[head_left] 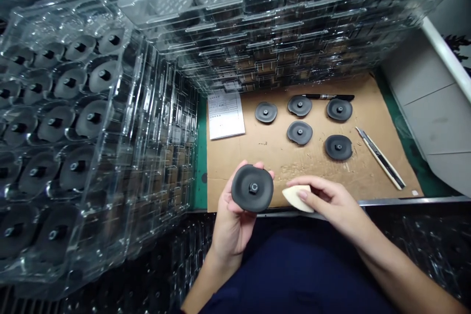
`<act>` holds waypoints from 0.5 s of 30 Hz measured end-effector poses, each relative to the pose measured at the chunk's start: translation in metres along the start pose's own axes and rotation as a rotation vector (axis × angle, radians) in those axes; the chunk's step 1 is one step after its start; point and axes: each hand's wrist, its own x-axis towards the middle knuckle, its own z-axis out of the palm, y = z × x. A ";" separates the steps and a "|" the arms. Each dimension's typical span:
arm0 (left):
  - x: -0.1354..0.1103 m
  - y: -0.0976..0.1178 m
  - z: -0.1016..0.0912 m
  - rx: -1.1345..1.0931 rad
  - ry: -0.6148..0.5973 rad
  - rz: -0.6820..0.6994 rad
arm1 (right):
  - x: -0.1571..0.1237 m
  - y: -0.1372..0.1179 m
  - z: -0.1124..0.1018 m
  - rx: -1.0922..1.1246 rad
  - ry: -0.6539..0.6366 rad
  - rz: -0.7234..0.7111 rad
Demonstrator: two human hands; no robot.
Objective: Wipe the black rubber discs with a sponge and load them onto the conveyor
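My left hand (235, 216) is closed around the edge of a black rounded disc (245, 194), with the disc's central stub facing up toward me. Just to the right, my right hand (327, 196) pinches a cream-coloured sponge wedge (297, 197) between thumb and fingers. A small gap separates the sponge from the disc. Beyond my hands, several similar discs lie on the brown cardboard (272, 154), among them one at the left (265, 112) and one nearer the right (338, 147).
Stacked clear plastic trays (147, 132) rise at the left, filled with more discs. Another tray stack (279, 34) stands at the back. A paper slip (225, 115), a pen (327, 96) and a utility knife (380, 158) lie on the cardboard. A pale panel (434, 103) bounds the right.
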 end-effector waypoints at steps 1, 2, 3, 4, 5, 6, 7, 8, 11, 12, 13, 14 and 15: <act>0.000 0.000 0.001 0.004 -0.003 -0.004 | 0.001 -0.007 0.000 -0.023 0.040 -0.033; -0.001 -0.001 0.002 0.009 -0.005 -0.007 | 0.001 -0.016 0.001 -0.049 0.081 -0.085; -0.002 -0.001 0.004 0.017 0.002 -0.006 | 0.000 -0.026 0.003 -0.079 0.119 -0.155; -0.003 -0.002 0.005 0.029 0.016 0.000 | 0.000 -0.035 0.006 -0.113 0.156 -0.243; -0.004 -0.003 0.007 0.043 0.032 0.008 | 0.000 -0.043 0.011 -0.150 0.192 -0.352; -0.005 -0.004 0.008 0.053 0.045 0.013 | 0.000 -0.050 0.016 -0.189 0.216 -0.474; -0.006 -0.005 0.010 0.057 0.050 0.008 | 0.000 -0.055 0.022 -0.222 0.234 -0.596; -0.007 -0.005 0.011 0.053 0.046 -0.004 | 0.001 -0.058 0.027 -0.250 0.236 -0.693; -0.007 -0.005 0.013 0.038 0.034 -0.027 | 0.006 -0.061 0.036 -0.306 0.083 -0.710; -0.006 -0.004 0.013 0.045 0.043 -0.020 | 0.009 -0.063 0.036 -0.323 0.005 -0.654; -0.006 -0.005 0.014 0.056 0.053 -0.011 | 0.011 -0.065 0.035 -0.343 -0.056 -0.607; -0.005 -0.005 0.016 0.070 0.067 -0.012 | 0.012 -0.066 0.035 -0.361 -0.074 -0.593; -0.005 -0.005 0.017 0.082 0.078 -0.026 | 0.014 -0.068 0.034 -0.372 -0.039 -0.627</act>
